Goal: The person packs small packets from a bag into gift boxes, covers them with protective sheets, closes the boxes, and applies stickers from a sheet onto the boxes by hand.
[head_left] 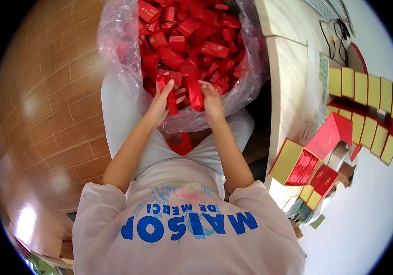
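A large clear plastic bag (125,64) stands open between the person's legs, filled with small red packets (189,26). Over its near edge, my left hand (160,101) holds a red packet (172,101) between thumb and fingers. Close beside it on the right, my right hand (212,101) grips another red packet (196,95), which hangs upright. The two hands are a short distance apart. A further red piece (179,143) lies below the bag, between the thighs.
A pale table edge (276,91) runs along the right. On it are an open red and gold box (293,166) holding red packets, rows of gold-sided boxes (360,87), and black cables (338,36). Brown tiled floor (54,105) spreads out at left.
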Demonstrator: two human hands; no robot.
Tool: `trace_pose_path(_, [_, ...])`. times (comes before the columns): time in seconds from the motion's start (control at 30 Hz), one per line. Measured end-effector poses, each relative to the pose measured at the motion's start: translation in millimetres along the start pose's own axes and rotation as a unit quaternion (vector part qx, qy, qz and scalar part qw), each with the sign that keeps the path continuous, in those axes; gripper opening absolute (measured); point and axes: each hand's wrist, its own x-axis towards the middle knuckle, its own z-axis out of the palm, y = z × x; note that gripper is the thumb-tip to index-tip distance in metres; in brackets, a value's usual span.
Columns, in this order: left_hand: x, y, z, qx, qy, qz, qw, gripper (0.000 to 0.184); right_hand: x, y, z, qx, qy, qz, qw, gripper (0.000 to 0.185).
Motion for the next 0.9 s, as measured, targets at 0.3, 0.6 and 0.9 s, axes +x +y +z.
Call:
trace_pose_path(0.3, [-47.0, -28.3, 106.7, 0.178, -0.149, 0.035, 0.972, 0.064, -82.9, -30.7, -12.5, -0.196, 0.24, -0.223, 0.924, 0.016])
trace_pose_path(0.6, [-103.5, -36.3, 181.9, 0.399, -0.232, 0.182, 0.868, 0.066, -188.3, -102.6, -65.4, -0.189, 0.151, -0.354, 0.903, 0.039])
trace_pose_path(0.9, [-159.7, -93.0, 295.2, 0.333, -0.545, 0.164, 0.752, 0.11, -271.6, -151.1, -174.1, -0.141, 0.323, -0.445, 0.823, 0.057])
